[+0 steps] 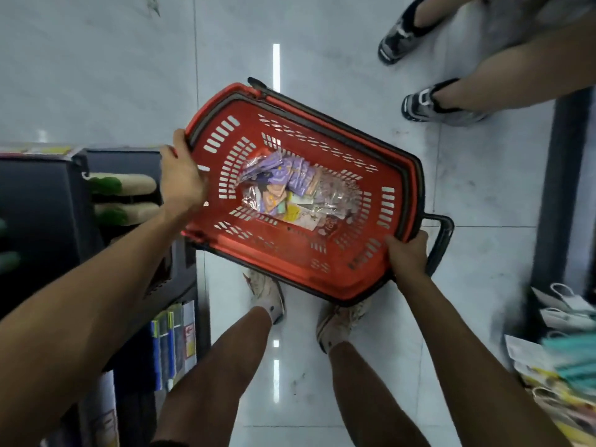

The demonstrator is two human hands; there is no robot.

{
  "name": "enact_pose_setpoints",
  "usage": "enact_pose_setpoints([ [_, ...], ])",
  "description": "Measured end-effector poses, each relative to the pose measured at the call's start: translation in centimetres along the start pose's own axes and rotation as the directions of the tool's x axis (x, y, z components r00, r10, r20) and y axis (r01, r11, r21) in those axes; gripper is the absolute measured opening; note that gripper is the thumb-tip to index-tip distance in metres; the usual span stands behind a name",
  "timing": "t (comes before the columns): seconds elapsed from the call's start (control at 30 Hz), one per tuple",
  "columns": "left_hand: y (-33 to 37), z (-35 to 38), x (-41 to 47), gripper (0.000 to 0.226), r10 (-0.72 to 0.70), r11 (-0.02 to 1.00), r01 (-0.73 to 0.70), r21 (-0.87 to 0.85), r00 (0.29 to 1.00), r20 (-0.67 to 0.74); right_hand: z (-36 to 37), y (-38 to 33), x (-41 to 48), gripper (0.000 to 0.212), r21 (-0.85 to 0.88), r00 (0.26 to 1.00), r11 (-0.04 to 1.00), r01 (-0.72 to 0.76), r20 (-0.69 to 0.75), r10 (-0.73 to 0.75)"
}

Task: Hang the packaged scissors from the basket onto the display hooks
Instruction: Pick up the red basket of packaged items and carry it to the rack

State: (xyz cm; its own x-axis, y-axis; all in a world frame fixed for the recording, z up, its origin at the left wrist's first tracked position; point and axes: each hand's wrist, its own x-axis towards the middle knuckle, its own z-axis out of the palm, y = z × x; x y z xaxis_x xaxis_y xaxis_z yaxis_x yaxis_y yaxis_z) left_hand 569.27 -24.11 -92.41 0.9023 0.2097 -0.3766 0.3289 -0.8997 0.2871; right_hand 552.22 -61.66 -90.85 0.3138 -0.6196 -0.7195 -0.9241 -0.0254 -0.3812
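A red plastic shopping basket [325, 272] with black handles is held above the floor, tilted, in the middle of the view. In its bottom lies a heap of packaged scissors [283, 191] in clear bags with purple and yellow cards. My left hand [182, 175] grips the basket's left rim. My right hand [408, 254] grips the rim at the near right corner, beside the black handle. No display hooks show plainly.
A dark shelf unit [48, 201] with goods stands at the left, close to the basket. Another person's legs and shoes [435, 104] stand at the upper right. Hanging goods [561, 359] fill the lower right. My own feet [267, 295] are under the basket on the tiled floor.
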Motion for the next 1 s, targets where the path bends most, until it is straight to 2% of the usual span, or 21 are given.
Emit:
enact_pose_setpoints([
  [0.07, 0.1, -0.2, -0.8, 0.063, -0.079, 0.997, 0.079, -0.014, 0.997, 0.025, -0.7, -0.3, 0.6, 0.067, 0.003, 0.999, 1.0, -0.018, 0.03, 0.017],
  [0.13, -0.4, -0.7, -1.6, 0.058, -0.188, 0.982, 0.185, 0.034, 0.978, 0.09, -1.2, -0.8, 0.7, 0.07, -0.079, 1.0, 0.997, -0.001, 0.031, 0.003],
  [0.23, -1.8, -1.7, -3.2, 0.051, -0.289, 0.956, 0.275, 0.099, 0.938, 0.191, -2.1, -0.9, -0.4, 0.06, -0.23, 0.998, 0.972, 0.059, -0.022, -0.066],
  [0.37, -3.5, -3.8, -6.2, 0.043, -0.246, 0.967, 0.22, 0.13, 0.939, 0.239, -4.6, -0.6, -3.8, 0.049, -0.313, 0.983, 0.944, 0.105, -0.113, -0.146],
  [0.53, 0.6, -10.2, -13.2, 0.039, -0.205, 0.977, 0.212, -0.005, 0.947, 0.249, -10.6, 0.7, -9.7, 0.041, -0.311, 0.962, 0.938, 0.15, -0.173, -0.211],
  [0.63, 3.1, -14.5, -16.7, 0.04, -0.132, 0.99, 0.14, -0.011, 0.957, 0.259, -15.0, 0.9, -14.2, 0.04, -0.294, 0.952, 0.945, 0.142, -0.22, -0.211],
  [0.8, 8.6, -22.0, -21.5, 0.037, 0.13, 0.991, -0.13, -0.019, 0.947, 0.294, -22.6, 1.1, -21.3, 0.044, -0.303, 0.929, 0.95, 0.071, -0.327, -0.173],
  [0.9, 12.2, -25.6, -23.9, 0.055, 0.31, 0.947, -0.318, -0.035, 0.887, 0.341, -26.5, 2.6, -25.8, 0.055, -0.299, 0.901, 0.953, 0.059, -0.395, -0.18],
  [1.0, 16.1, -28.5, -27.6, 0.081, 0.424, 0.894, -0.448, -0.027, 0.823, 0.379, -29.6, 5.9, -30.2, 0.071, -0.283, 0.863, 0.959, 0.031, -0.477, -0.168],
])
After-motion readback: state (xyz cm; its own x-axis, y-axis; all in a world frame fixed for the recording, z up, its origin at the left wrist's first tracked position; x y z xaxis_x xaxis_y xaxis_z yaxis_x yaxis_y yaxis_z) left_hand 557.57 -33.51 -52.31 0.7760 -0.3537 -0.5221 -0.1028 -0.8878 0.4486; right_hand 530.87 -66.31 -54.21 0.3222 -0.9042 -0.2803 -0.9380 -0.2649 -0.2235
